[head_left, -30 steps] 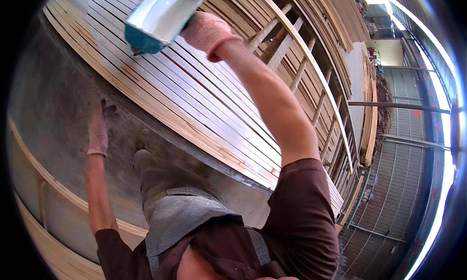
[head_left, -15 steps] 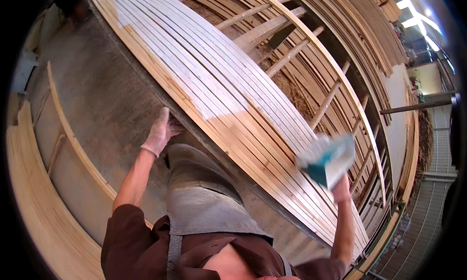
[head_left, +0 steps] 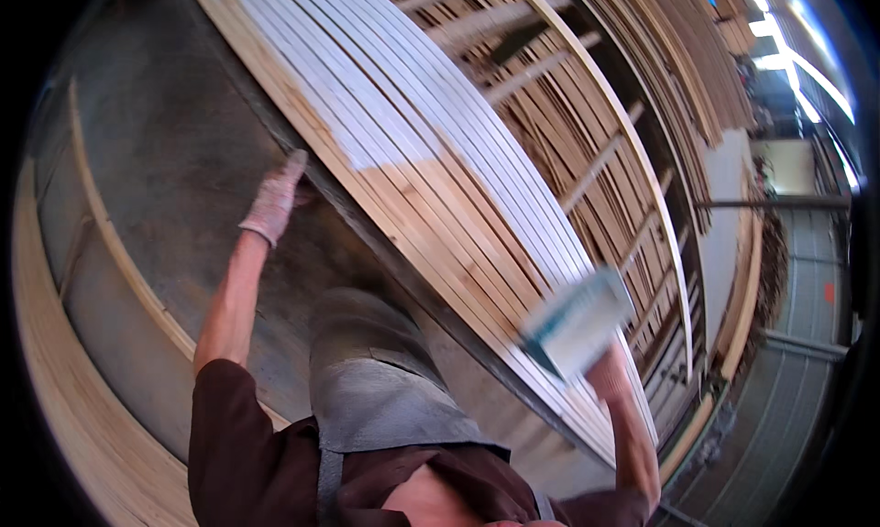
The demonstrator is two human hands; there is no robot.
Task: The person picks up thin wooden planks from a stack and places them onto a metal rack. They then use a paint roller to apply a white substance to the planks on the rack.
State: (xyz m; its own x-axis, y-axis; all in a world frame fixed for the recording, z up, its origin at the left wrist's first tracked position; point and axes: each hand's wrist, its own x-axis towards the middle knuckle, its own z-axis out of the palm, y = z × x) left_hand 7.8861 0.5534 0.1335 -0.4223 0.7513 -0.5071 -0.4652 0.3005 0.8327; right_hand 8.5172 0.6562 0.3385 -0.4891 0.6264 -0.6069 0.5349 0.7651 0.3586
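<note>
In my right hand (head_left: 609, 377) is a teal-and-white, box-like container (head_left: 579, 323), smeared by motion, so its exact kind is unclear. It hovers over the right part of a row of long narrow wooden boards (head_left: 440, 220), laid side by side. A white coating (head_left: 367, 96) covers the boards' far stretch, and the near right end looks whitish too. Between them lies bare, yellowish wood. My left hand (head_left: 273, 204), in a pale, stained glove, is beside the boards' near edge with its fingers apart. Some of its fingers are in shadow, and whether they touch the edge cannot be told.
Behind the boards stands a curved wooden rack with crossbars (head_left: 596, 174) over more planks. Stacked timber (head_left: 655, 60) rises farther back. Pale boards (head_left: 82, 380) and a thin curved strip (head_left: 119, 252) lie at my left above the grey floor (head_left: 174, 151).
The view has shifted. My right hand and the container have swung left and slightly down across the boards. My left hand has moved forward along the edge.
</note>
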